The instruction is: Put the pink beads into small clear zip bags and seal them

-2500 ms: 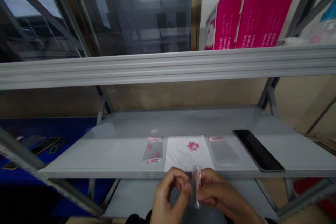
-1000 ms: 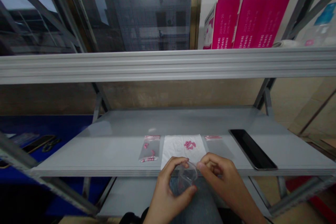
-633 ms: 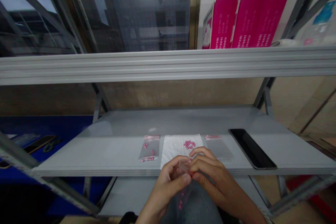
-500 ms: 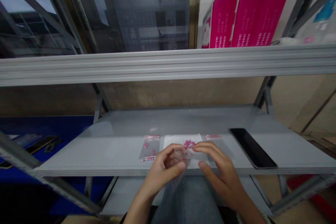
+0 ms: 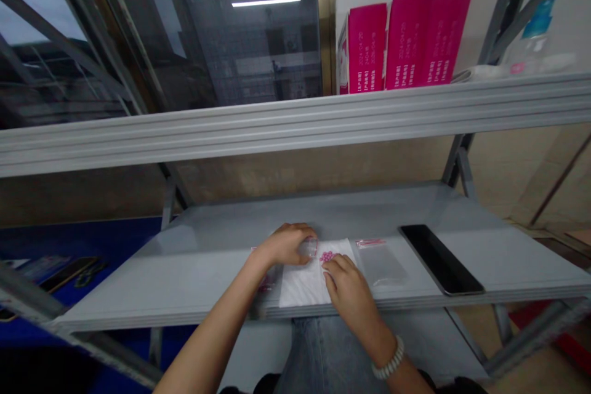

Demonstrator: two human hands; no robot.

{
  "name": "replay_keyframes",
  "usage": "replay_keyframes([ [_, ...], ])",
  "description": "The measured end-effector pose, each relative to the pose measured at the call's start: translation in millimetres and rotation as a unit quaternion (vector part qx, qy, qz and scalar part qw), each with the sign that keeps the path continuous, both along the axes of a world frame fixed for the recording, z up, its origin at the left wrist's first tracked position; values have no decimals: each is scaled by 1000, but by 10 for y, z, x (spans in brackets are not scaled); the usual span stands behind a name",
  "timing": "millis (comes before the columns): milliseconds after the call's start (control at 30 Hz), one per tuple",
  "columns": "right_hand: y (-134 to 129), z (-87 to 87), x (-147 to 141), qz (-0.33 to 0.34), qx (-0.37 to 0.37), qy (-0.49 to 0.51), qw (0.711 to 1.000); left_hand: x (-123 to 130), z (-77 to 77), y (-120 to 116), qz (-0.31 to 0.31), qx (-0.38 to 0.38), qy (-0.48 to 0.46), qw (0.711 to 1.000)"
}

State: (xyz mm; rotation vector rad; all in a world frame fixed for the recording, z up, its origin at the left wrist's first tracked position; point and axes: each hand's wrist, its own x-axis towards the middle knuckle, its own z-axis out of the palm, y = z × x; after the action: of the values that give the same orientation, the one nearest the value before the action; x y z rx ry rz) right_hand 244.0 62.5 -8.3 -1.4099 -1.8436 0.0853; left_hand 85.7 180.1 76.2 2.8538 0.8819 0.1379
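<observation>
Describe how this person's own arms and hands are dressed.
The left grip and right grip are both gloveless. The right wrist wears a pale, chunky, ridged bracelet; the left wrist has none. No sleeve covers the left forearm.

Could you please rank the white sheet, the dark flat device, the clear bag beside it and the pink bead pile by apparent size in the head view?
White sheet, partly covered
Dark flat device
Clear bag
Pink bead pile, partly hidden

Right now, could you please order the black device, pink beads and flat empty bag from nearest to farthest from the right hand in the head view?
1. Pink beads, by the right hand's fingertips.
2. Flat empty bag, to its right.
3. Black device, farther right.
</observation>
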Motion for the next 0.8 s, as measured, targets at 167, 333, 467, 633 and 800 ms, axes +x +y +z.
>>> replay_keyframes([
  [167, -10, 2, -1, -5, -10, -19, 1000, 81, 19, -6, -5, 14, 55, 998],
  [333, -15, 10, -5, -4, -17, -26, 1000, 106, 39, -39, 3, 26, 75, 997],
  [467, -5, 3, -5, -4, -15, -24, 1000, 134, 86, -76, 17, 43, 84, 995],
  [633, 4, -11, -3, -1, -14, -16, 1000, 164, 130, -114, 29, 64, 96, 993],
  [800, 12, -39, 4, 3, -10, -2, 1000, 188, 139, -145, 26, 81, 98, 992],
])
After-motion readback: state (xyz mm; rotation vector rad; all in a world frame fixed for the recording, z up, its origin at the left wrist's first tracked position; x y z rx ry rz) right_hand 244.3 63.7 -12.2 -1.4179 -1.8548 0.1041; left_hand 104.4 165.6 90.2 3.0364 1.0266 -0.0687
